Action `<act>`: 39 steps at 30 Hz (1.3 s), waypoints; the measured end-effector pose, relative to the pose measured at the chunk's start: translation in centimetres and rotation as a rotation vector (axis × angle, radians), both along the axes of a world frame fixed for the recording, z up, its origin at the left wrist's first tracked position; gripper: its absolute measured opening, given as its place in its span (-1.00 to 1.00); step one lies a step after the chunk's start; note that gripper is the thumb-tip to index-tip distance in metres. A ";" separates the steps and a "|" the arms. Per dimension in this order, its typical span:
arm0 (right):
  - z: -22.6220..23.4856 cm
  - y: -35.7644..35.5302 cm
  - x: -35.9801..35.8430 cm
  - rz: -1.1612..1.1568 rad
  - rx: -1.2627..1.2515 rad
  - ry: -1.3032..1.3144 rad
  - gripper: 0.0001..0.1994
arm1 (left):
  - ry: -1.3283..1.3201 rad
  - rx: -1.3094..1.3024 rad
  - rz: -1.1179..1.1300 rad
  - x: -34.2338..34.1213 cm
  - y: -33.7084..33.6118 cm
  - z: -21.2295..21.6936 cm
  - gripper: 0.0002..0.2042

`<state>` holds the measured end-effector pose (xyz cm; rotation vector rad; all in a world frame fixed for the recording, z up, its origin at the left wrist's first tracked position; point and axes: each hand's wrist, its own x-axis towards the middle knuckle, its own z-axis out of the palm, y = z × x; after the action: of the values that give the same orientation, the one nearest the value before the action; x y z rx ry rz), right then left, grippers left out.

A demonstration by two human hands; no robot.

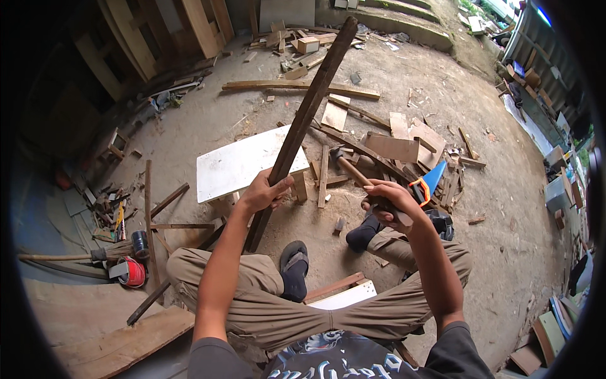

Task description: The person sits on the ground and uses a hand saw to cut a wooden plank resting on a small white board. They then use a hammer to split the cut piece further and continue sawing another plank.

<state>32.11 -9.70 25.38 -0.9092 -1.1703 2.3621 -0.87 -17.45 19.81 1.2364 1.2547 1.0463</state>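
A long dark wooden beam [314,98] slants up and away in front of me, crossing the edge of a low white-topped bench [237,161]. My left hand [264,192] is closed around the beam near its lower end. In my right hand [392,201] is a hammer [352,170], gripped by its wooden handle with the dark head pointing forward and left. Beyond that hand, a handsaw [432,180] with a blue blade and orange handle lies on scrap wood. The hammer head appears apart from the beam.
Scrap boards [394,146] pile up ahead right, and a long plank [303,88] lies farther off. To my left are a paint can [140,244], a red bucket [132,271] and a broom [107,254]. A white board [347,295] lies between my legs.
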 end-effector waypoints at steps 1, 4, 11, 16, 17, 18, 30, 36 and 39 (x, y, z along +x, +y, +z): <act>0.2 -0.2 0.1 0.007 -0.132 0.024 -0.74 | -0.031 -0.015 -0.041 -0.6 -0.1 0.1 -0.56; -0.2 0.1 0.8 0.185 -0.376 0.144 -0.79 | 0.001 -0.028 -0.131 -1.4 -0.4 0.0 -0.42; 1.3 0.9 2.3 0.261 -0.356 0.125 -0.77 | 0.098 -0.080 -0.205 -0.9 -1.0 0.4 -0.31; 3.4 -0.3 2.9 0.216 -0.356 0.155 -0.71 | 0.101 -0.068 -0.208 -0.3 -0.7 0.3 -0.29; 3.4 -0.4 3.1 0.215 -0.347 0.155 -0.69 | 0.104 -0.064 -0.210 -0.2 -0.6 0.4 -0.30; 3.0 -0.4 3.2 0.221 -0.355 0.165 -0.66 | 0.107 -0.059 -0.212 -0.2 -0.6 0.4 -0.30; 1.6 -1.4 3.0 0.273 -0.419 0.295 -0.55 | 0.051 -0.055 -0.221 -0.2 -1.0 0.2 -0.30; 1.7 -1.3 3.2 0.248 -0.442 0.368 -0.56 | -0.011 -0.056 -0.195 0.5 -0.9 -0.2 -0.33; 1.9 -1.9 3.0 0.246 -0.369 0.326 -0.58 | -0.056 -0.053 -0.187 0.2 -0.8 -0.9 -0.34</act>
<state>35.06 -11.61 27.33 -0.4699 -0.7683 2.8512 -0.65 -18.27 18.91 1.2499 1.0950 0.9008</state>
